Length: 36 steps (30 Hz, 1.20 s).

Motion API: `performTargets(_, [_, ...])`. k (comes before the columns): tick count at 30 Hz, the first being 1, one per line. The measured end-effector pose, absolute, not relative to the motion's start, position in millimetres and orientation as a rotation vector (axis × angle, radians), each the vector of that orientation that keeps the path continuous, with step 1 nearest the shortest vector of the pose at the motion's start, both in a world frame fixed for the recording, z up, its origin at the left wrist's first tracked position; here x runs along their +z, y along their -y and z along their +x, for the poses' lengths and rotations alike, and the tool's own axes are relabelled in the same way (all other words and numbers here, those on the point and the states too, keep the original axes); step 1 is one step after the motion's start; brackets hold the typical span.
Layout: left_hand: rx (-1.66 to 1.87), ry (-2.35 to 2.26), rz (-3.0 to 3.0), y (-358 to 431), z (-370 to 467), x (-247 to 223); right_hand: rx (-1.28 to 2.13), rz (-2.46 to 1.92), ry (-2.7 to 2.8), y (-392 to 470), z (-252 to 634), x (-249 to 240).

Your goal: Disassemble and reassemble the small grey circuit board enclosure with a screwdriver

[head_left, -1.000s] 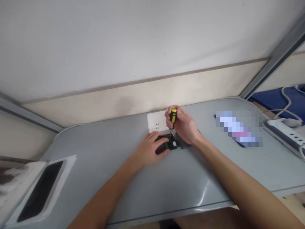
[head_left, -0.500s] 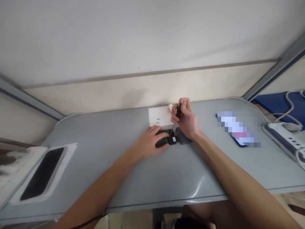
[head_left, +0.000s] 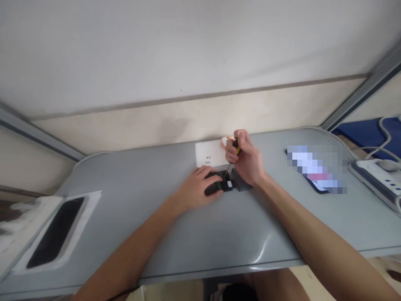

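My left hand (head_left: 200, 188) is closed round a black device (head_left: 213, 188) with a green circuit board showing, pressing it on the grey table. In my right hand (head_left: 246, 156) is a screwdriver (head_left: 236, 144) with a black and yellow handle, its thin shaft (head_left: 228, 169) pointing down into the opened device. A dark grey block (head_left: 242, 182) lies against the device's right side, under my right wrist. Just behind, a white sheet (head_left: 205, 150) carries several small dark screws (head_left: 208, 159).
An orange and white object (head_left: 224, 141) sits behind my right hand. On the right are a phone (head_left: 316, 173) with a blurred screen and a white power strip (head_left: 377, 179) with cables. At the left, a black tablet-like slab (head_left: 56, 232) lies on white paper (head_left: 89, 207).
The view has shifted slightly. My right hand and the screwdriver handle have turned a little, showing more yellow. My left hand keeps its hold on the device.
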<state>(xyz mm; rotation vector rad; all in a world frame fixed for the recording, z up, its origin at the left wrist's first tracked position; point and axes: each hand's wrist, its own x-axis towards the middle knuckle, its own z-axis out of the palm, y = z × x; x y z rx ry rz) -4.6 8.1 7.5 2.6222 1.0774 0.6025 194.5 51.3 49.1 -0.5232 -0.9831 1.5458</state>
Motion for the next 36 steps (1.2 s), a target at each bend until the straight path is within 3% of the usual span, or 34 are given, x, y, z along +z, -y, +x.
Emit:
performTargets(26, [0.621, -1.064, 2.630, -11.5, -4.2, 4.3, 1.436, -0.540, 1.168, -48.7, 200.5, 59.4])
performTargets(36, [0.613, -1.050, 2.641, -12.1, -4.8, 7.1, 1.521, -0.527, 0.963, -50.1, 199.9, 56.4])
